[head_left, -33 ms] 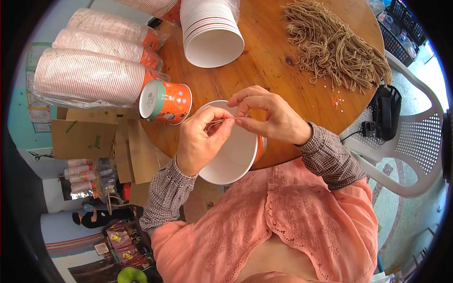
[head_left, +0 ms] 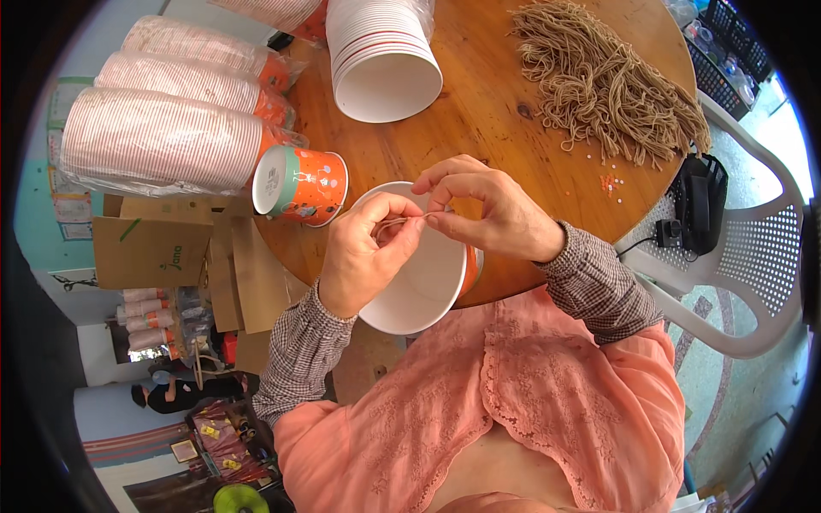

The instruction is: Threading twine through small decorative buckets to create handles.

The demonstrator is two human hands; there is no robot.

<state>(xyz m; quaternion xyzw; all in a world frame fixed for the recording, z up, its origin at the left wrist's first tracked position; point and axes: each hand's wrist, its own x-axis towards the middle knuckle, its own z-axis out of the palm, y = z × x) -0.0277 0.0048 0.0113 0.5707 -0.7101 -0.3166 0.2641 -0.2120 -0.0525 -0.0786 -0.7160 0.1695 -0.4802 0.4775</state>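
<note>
My left hand (head_left: 363,256) is closed in a pinch on a thin beige string (head_left: 392,222), a short length of which shows between thumb and forefinger. My right hand (head_left: 496,209) meets it, thumb and finger pinched at the string's end. Both hands hover over the open mouth of a large white paper bucket (head_left: 410,295), which lies tilted at the table's near edge with its inside toward me. To the left of it a small orange and green paper tub (head_left: 321,184) rests on its side.
Stacked white buckets (head_left: 389,85) lie at the back of the round wooden table (head_left: 479,77). Plastic-wrapped tub stacks (head_left: 162,137) fill the left. A heap of beige strings (head_left: 607,85) lies far right, near small orange and white dots (head_left: 611,182). A white chair (head_left: 753,265) stands right, cardboard boxes (head_left: 154,248) left.
</note>
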